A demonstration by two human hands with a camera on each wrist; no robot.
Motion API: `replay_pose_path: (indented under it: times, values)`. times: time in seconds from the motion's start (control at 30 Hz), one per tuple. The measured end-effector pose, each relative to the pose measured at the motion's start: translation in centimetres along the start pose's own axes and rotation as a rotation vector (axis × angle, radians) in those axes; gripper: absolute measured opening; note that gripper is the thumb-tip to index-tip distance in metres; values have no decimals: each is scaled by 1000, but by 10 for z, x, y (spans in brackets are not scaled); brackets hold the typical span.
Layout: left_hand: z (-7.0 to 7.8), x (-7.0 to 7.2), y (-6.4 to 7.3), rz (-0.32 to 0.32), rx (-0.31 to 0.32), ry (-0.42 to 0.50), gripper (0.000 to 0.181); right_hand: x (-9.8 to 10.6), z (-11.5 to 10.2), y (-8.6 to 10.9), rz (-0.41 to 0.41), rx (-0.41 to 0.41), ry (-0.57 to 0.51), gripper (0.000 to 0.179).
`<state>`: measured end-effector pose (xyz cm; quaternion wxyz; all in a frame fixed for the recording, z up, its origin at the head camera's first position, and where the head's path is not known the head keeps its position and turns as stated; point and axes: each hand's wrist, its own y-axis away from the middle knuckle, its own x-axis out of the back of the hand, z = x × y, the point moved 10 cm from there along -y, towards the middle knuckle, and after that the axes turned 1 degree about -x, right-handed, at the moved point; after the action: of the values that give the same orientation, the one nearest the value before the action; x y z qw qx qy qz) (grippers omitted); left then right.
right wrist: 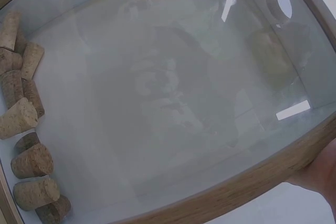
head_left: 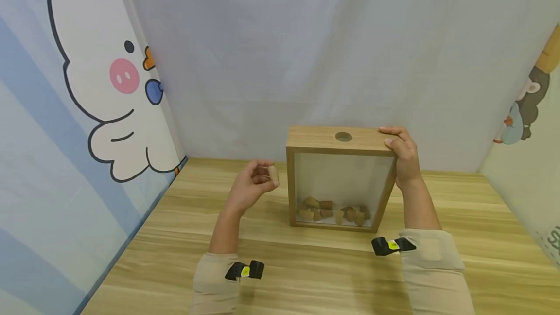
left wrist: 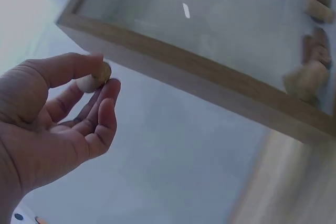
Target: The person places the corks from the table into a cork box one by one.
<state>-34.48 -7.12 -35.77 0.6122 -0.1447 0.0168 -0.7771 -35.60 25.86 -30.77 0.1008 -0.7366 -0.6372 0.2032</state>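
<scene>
A shallow wooden box frame [head_left: 290,188] with a clear front stands upright on the table, a round hole [head_left: 343,136] in its top. Several cork stoppers [right wrist: 32,161] lie along its bottom inside. My left hand [head_left: 250,186] is beside the box's left side and pinches one cork stopper [left wrist: 94,78] between thumb and fingers, apart from the frame. With my right hand [head_left: 404,154] I grip the box's upper right corner, thumb in front and fingers over the top. In the right wrist view only part of that hand shows at the edge.
The wood-grain table [head_left: 280,266] reaches back to a pale curtain [head_left: 271,62]. Cartoon-printed cloth hangs at left and right. Each sleeve carries a black strap, the left strap [head_left: 245,270] and the right strap [head_left: 393,245].
</scene>
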Motion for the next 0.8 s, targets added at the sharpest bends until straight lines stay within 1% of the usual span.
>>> replay_pose_path:
  times: [0.03, 0.17, 0.3, 0.47, 0.63, 0.8]
  values:
    - [4, 2, -1, 23, -13, 16, 44, 0, 0, 0, -1, -1, -1, 28]
    - [31, 8, -4, 96, -64, 39, 42, -1, 0, 0, -6, -10, 0, 29]
    - [53, 11, -8, 142, -91, 40, 40, -1, 0, 0, -6, -9, 1, 29]
    - [72, 15, -14, 183, -105, 26, 35, -2, -1, 0, 0, 7, -1, 29]
    - [89, 9, -19, 194, -131, 53, 32, -3, -1, 0, -4, 8, 2, 29]
    - [108, -7, -29, 193, -138, 83, 28, -3, -1, 1, 0, -4, 5, 29]
